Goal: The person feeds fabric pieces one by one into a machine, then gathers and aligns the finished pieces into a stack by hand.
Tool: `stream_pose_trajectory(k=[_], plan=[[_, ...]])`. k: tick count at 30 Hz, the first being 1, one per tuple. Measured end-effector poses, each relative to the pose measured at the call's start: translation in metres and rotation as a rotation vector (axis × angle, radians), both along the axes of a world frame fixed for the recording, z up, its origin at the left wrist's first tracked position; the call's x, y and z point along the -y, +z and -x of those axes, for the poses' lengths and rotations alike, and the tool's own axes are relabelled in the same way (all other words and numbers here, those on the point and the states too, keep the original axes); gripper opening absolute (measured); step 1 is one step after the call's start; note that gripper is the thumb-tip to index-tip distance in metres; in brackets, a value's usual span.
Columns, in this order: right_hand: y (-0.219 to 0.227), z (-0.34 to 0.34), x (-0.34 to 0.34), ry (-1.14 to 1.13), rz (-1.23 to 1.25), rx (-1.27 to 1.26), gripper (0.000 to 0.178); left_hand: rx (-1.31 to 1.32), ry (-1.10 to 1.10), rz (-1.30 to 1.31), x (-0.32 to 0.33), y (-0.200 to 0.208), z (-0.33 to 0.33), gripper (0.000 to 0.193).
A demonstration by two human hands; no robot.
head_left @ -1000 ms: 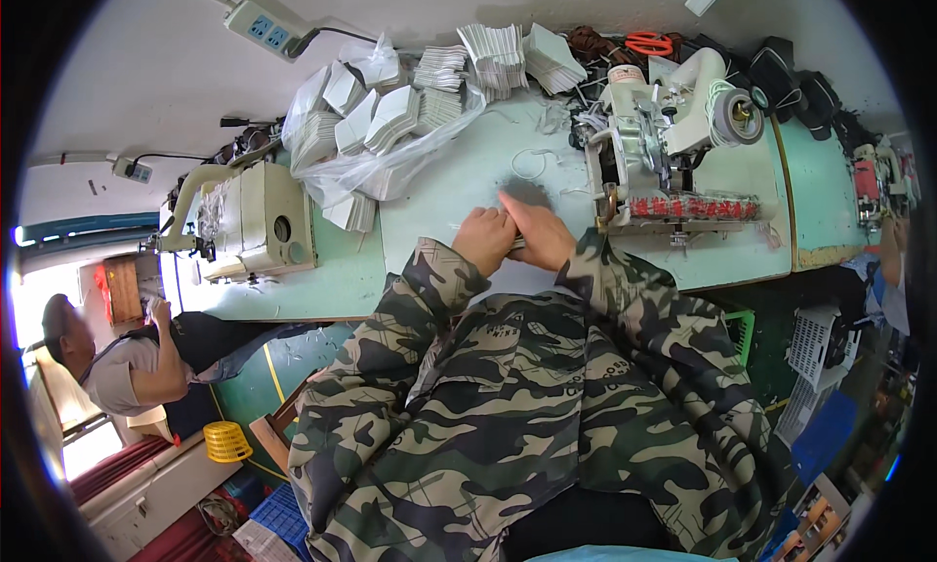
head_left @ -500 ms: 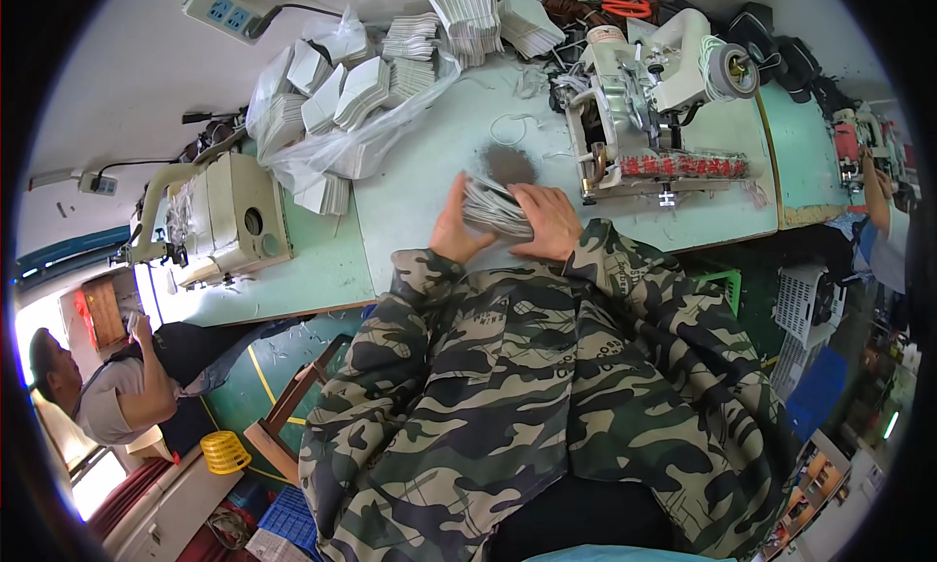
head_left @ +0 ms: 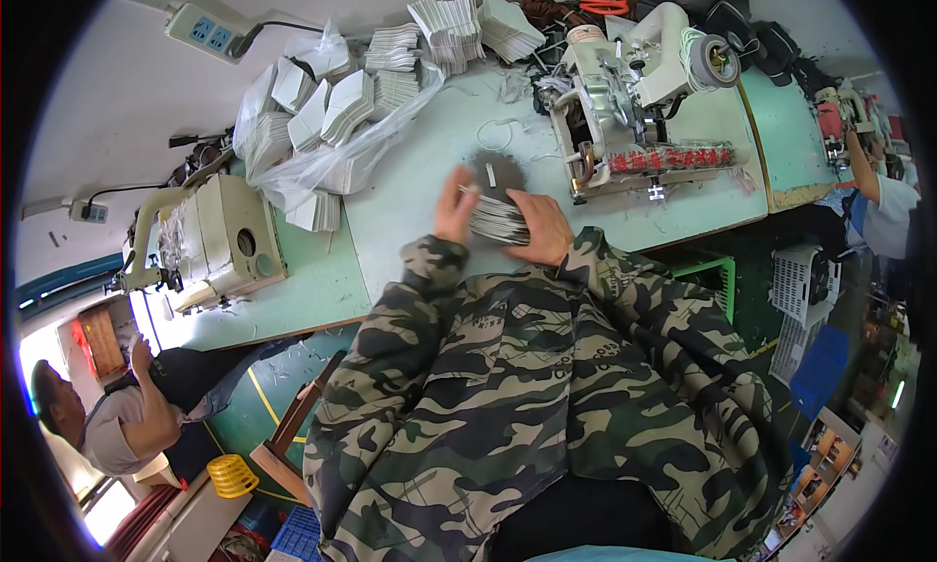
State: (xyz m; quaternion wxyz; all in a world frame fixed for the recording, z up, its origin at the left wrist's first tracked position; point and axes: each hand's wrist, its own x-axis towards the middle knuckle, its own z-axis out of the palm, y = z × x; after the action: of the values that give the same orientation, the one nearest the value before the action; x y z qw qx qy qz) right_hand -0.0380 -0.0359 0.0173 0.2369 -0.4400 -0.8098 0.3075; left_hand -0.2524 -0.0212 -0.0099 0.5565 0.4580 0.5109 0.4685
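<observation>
My right hand (head_left: 544, 232) is closed round the right side of a stack of thin white pieces (head_left: 500, 220) on the pale green worktable (head_left: 410, 210). Their edges fan out toward the left. At the stack's upper left corner is my left hand (head_left: 453, 208), slightly blurred, with thumb and fingers drawn together. A small pale bit shows at its fingertips, too blurred to name. Just beyond the stack, a small white strip (head_left: 491, 175) lies on a dark round patch (head_left: 508, 169) of the tabletop.
An open clear plastic bag (head_left: 386, 137) holds several white stacks, with more stacks (head_left: 447, 33) behind it. A sewing machine (head_left: 625, 103) stands at the right, another (head_left: 210, 235) at the left. A loop of white cord (head_left: 498, 132) lies beyond my hands. Other people sit at both sides.
My left hand has come away from the left side of the stack and moved up to its corner. The right hand keeps its hold. The small white strip now shows on the dark patch.
</observation>
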Motion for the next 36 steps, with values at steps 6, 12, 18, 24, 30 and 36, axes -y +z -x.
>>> stream_pose_trajectory(k=[6,12,18,24,30,36], plan=[[-0.008,-0.005,0.006,-0.115,-0.094,0.013,0.106,-0.12,0.091,-0.008,0.006,0.0,-0.057,0.024],[-0.016,-0.046,0.007,-0.158,0.075,0.027,0.068,-0.437,-0.2,-0.227,0.018,0.032,-0.069,0.037],[0.038,-0.069,-0.02,-0.016,0.287,-0.056,0.072,-0.321,-0.239,0.286,-0.019,0.048,-0.062,0.054],[0.012,-0.27,0.038,-0.049,-0.109,0.23,0.079,-0.767,-0.168,0.232,-0.002,0.033,-0.202,0.054],[0.015,-0.458,0.043,-0.253,-0.031,0.185,0.05,-0.676,0.105,0.297,0.016,0.001,-0.254,0.05],[0.025,-0.527,0.029,-0.309,0.137,0.052,0.033,-0.999,0.166,0.435,-0.02,0.019,-0.341,0.051]])
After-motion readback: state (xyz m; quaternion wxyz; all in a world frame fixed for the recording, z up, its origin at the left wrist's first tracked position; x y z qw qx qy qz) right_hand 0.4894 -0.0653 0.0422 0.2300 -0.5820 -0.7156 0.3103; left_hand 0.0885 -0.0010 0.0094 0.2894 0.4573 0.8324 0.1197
